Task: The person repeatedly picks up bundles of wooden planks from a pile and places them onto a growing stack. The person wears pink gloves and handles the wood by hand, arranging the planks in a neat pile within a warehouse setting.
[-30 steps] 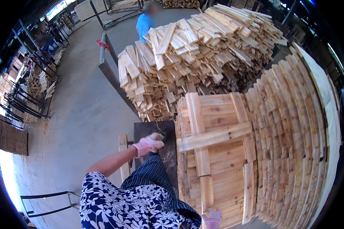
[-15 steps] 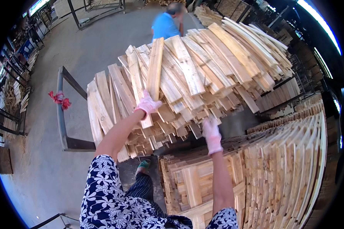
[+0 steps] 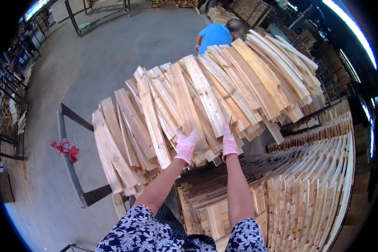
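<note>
Both my hands wear pinkish-white gloves and reach to the near ends of wooden planks (image 3: 203, 98) piled on a rack. My left hand (image 3: 186, 146) rests by the lower end of a light brown plank (image 3: 184, 105), thumb and fingers apart. To its right, my right hand (image 3: 229, 143) points its stretched fingers up along the near end of a knotty pale plank. A thin dark sliver shows at its fingertips; its kind is unclear. The undersides of both hands are hidden.
A grey metal frame (image 3: 71, 168) with a red cloth (image 3: 65, 150) tied on stands at left. Dense stacked slats (image 3: 306, 201) fill the lower right. Behind the pile, a person in a blue shirt (image 3: 215, 37) bends over. Wood lies along the left wall.
My left hand has let go of the plank it held, which now lies on the pile, and moved right. My hands are closer together. The person behind has shifted right.
</note>
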`<move>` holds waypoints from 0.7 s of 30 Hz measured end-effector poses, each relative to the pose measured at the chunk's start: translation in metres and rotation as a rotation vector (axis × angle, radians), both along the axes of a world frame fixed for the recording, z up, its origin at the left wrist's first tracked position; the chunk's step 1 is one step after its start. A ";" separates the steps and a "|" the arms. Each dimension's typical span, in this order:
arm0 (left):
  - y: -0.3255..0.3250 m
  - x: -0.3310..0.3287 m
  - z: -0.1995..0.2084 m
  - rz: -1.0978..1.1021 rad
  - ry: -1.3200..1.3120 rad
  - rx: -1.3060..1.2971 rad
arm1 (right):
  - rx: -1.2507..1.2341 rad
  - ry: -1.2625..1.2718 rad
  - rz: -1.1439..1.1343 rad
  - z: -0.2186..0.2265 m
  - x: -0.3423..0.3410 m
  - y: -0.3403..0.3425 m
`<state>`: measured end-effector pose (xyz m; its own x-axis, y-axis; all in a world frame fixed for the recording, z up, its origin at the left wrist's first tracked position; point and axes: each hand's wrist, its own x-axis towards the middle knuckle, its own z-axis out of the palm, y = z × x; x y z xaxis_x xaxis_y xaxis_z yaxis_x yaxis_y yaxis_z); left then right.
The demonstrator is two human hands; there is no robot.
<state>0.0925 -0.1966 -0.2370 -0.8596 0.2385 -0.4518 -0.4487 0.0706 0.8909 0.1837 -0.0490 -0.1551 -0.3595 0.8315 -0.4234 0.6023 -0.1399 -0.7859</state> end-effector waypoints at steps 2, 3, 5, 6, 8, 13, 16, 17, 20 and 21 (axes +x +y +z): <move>-0.001 0.002 -0.005 0.148 -0.055 0.113 | 0.048 -0.009 -0.010 -0.004 0.003 -0.004; -0.004 0.003 -0.005 0.201 -0.068 0.121 | 0.082 -0.042 0.019 -0.010 0.004 -0.007; 0.000 0.029 0.034 0.182 -0.129 0.063 | 0.155 0.084 0.047 -0.014 0.032 -0.013; -0.005 0.032 0.040 0.155 -0.086 -0.020 | 0.149 0.024 0.021 -0.014 0.033 -0.023; -0.031 0.022 0.045 0.114 0.014 -0.210 | 0.115 -0.079 0.006 0.009 0.025 -0.061; -0.133 0.035 0.067 -0.210 -0.041 -0.318 | -0.066 0.103 -0.053 -0.007 0.078 -0.166; -0.209 0.047 0.045 -0.200 -0.213 -0.067 | -0.652 0.469 -0.220 -0.008 0.115 -0.226; -0.227 0.040 0.031 -0.209 -0.274 0.062 | -0.820 0.522 -0.190 -0.005 0.128 -0.231; -0.243 0.026 0.033 -0.267 -0.588 0.383 | -1.185 0.414 0.083 -0.024 0.147 -0.174; -0.249 0.011 0.013 -0.290 -0.638 0.408 | -1.263 0.343 0.104 -0.024 0.130 -0.160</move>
<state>0.1035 -0.4460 -0.2242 -0.3441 0.6642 -0.6636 -0.8930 -0.0131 0.4499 0.3142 -0.2089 -0.1787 -0.6417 -0.1063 -0.7596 0.4519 -0.8526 -0.2624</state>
